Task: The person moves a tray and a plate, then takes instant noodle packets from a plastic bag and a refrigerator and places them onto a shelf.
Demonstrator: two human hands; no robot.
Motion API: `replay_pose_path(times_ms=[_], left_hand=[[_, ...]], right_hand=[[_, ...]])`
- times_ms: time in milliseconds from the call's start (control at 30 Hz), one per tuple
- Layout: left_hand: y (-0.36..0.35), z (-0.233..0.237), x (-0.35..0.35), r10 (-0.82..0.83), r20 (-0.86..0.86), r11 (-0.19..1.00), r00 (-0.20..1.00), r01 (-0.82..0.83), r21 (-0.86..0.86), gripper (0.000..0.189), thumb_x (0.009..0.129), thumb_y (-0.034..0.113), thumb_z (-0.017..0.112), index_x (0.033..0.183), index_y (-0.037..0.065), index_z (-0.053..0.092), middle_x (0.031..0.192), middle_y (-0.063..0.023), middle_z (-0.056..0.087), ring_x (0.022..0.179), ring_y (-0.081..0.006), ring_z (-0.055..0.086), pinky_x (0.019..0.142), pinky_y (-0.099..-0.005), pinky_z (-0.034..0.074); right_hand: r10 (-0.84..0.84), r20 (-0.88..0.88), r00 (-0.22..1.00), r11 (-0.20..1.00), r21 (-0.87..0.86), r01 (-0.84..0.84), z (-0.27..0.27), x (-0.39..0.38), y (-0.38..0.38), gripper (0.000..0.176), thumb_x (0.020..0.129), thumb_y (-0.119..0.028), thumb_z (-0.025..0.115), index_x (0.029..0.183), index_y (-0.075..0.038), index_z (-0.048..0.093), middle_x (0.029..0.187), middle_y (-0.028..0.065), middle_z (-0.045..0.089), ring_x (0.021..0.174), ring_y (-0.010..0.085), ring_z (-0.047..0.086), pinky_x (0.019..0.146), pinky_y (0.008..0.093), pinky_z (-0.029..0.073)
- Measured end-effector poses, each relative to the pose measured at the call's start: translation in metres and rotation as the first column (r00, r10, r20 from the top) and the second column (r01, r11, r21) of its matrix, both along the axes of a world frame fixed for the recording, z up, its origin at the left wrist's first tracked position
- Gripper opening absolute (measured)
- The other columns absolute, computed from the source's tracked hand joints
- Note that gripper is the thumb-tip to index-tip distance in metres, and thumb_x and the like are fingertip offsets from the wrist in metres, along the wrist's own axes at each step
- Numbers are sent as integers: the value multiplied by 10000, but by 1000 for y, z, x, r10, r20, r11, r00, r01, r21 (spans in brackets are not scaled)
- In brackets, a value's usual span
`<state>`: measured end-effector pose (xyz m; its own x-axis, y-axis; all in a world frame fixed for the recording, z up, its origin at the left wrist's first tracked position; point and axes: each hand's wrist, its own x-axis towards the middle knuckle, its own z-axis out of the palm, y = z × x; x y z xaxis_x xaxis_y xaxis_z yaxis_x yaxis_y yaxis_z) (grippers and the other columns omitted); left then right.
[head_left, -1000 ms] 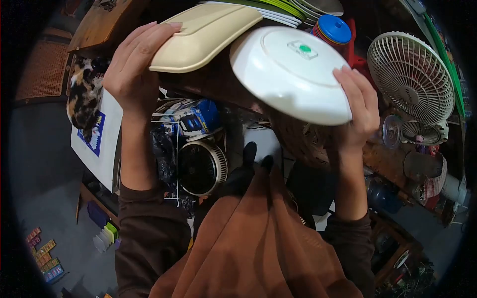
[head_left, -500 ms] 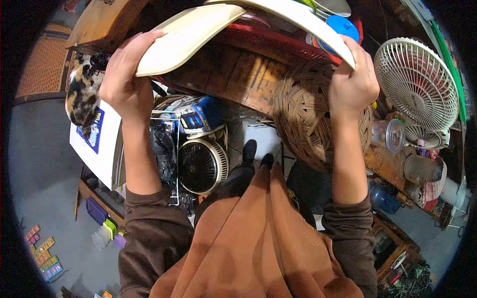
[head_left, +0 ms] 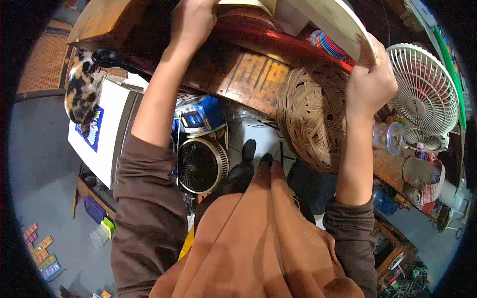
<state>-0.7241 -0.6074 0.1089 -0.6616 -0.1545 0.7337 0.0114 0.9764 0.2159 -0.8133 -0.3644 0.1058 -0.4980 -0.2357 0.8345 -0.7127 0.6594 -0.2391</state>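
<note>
My right hand grips the rim of a large cream plate, thumb along its edge. The plate is tilted and runs out of the top of the view. At the top edge my left hand is closed on a second cream, plate-like piece, of which only a strip shows. Its fingertips are cut off by the frame. Behind the plates lies a red plastic basket, with a stack of coloured rings or lids beside the right-hand plate.
A woven basket stands below my right hand, on a wooden bench. A white fan stands at the right, a dark fan on the floor. A calico cat is on a white box at the left.
My left hand has moved up and to the right with its cream piece. My right hand has shifted slightly right and down, and its plate has tilted, showing more of its face.
</note>
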Motion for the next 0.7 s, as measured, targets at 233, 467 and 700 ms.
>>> replay_pose_path(times_ms=[233, 467, 700], left_hand=[[-16, -12, -11, 123, 163, 989, 979, -135, 63, 313, 664, 16, 544, 972, 68, 528, 997, -150, 511, 934, -345, 475, 794, -401, 406], [-17, -14, -23, -171, 247, 982, 954, 145, 120, 265, 643, 16, 519, 900, 13, 457, 877, -197, 488, 863, -360, 477, 769, -390, 398], [2, -55, -36, -27, -112, 956, 993, 58, 286, 431, 657, 7, 540, 1035, -36, 338, 970, -219, 406, 943, -347, 448, 839, -363, 371]], right_hand=[[-9, 12, 1000, 1000, -13, 10, 0, -1, 7, 339, 645, 28, 499, 909, -147, 622, 810, 67, 629, 712, 259, 610, 628, 340, 480], [-25, 209, 978, 998, 60, 12, -1, -3, 1, 334, 663, -44, 551, 971, -159, 611, 959, 101, 610, 845, 263, 593, 737, 359, 459], [25, 83, 996, 979, 198, -41, -15, -15, -58, 148, 672, -30, 505, 795, -76, 572, 881, 86, 568, 834, 266, 544, 621, 324, 443]])
